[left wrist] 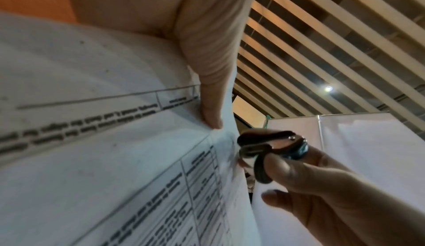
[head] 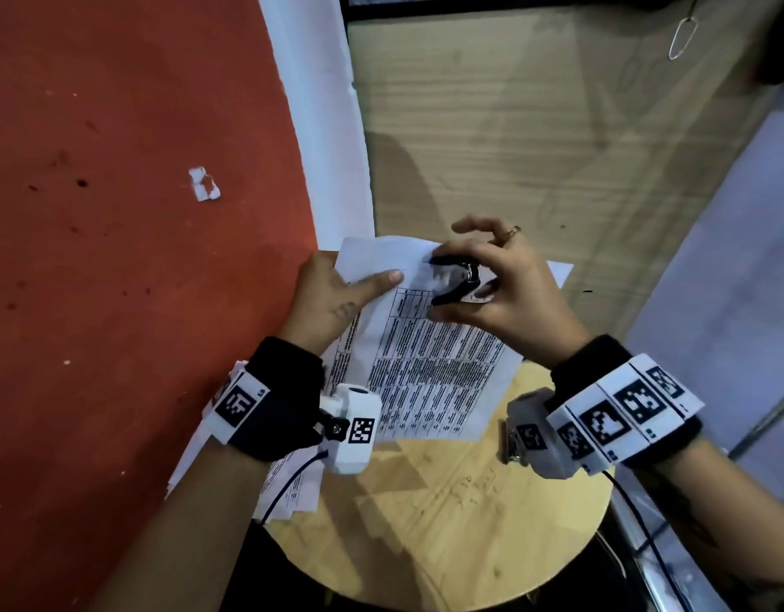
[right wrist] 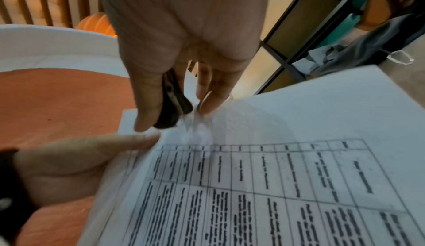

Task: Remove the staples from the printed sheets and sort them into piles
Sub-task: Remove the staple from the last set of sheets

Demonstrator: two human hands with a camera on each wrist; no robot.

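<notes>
Pinching staple remover (head: 456,280) in right hand (head: 509,298) | left hand (head: 332,293) gripping printed sheets (head: 425,364)

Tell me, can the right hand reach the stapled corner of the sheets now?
Probably yes. The right hand already holds the staple remover against the top corner of the sheets, and the left hand steadies them beside it. The staple itself is not visible.

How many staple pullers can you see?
1. The black staple remover is pinched in the right hand, biting the top corner of the printed sheets held by the left hand.
</notes>
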